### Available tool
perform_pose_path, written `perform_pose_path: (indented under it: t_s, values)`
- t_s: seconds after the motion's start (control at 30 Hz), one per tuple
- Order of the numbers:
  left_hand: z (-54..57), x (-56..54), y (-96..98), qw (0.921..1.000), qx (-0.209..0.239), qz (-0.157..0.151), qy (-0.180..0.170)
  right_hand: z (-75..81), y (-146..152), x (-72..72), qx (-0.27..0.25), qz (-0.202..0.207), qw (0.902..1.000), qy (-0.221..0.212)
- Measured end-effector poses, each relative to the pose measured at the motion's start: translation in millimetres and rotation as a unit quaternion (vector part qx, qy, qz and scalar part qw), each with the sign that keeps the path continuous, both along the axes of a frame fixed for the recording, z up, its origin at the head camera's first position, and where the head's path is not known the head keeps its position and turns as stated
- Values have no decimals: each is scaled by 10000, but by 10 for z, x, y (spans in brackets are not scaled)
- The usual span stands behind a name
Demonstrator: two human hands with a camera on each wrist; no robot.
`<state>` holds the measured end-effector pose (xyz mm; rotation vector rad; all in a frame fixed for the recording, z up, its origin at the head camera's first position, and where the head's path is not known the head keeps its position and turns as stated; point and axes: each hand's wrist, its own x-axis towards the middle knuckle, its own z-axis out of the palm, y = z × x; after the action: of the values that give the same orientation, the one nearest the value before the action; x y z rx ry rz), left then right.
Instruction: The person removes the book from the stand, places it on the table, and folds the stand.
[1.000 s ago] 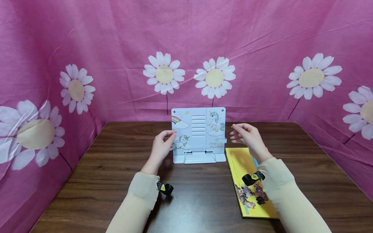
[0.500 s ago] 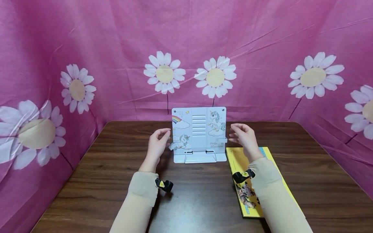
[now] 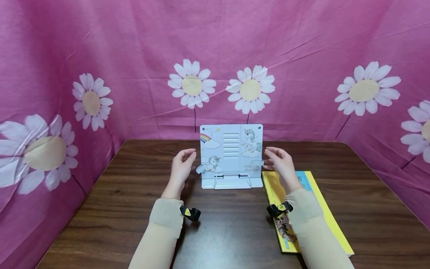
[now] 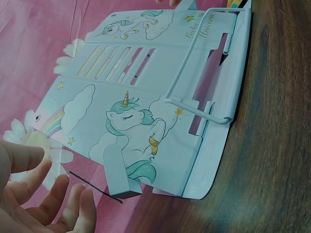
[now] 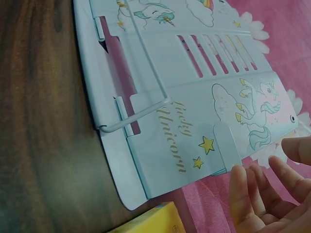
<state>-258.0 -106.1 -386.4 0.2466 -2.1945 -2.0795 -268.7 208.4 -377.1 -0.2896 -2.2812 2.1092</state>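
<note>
A white book stand (image 3: 231, 164) printed with unicorns stands upright on the table, its wire ledge folded at the front. My left hand (image 3: 181, 168) is beside its left edge, fingers loosely bent and holding nothing. In the left wrist view, the left page clip (image 4: 119, 172) slants out past the stand's edge, a small gap from the fingers (image 4: 85, 206). On the other side, my right hand (image 3: 281, 166) has its fingertips right at the end of the right page clip (image 5: 227, 148), with the fingers relaxed and slightly bent.
A yellow book (image 3: 319, 209) lies flat to the right of the stand, partly under my right forearm. The brown wooden table (image 3: 228, 231) reaches back to a pink curtain (image 3: 141, 45) with white daisies, which hangs close behind the stand.
My left hand has drawn back left from the stand's edge, uncovering the left page clip, which sticks out. My right hand has shifted a little left, closer to the right clip.
</note>
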Motion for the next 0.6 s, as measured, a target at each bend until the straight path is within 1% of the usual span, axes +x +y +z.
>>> perform_pose_path:
  t_s: [0.17, 0.37, 0.5, 0.6]
  values:
    - [-17, -1, 7, 10000, -42, 30, -14, -55, 19, 34, 123, 148, 9998, -38]
    - [-24, 9, 29, 9999, -76, -55, -140, -130, 3, 67, 288, 206, 9993, -125]
    - [-16, 14, 25, 9997, -39, -82, -236, -131, -21, 74, 329, 173, 9993, -69]
    - [-9, 16, 23, 9996, -67, -144, -234, -118, -35, 79, 324, 182, 9993, -24]
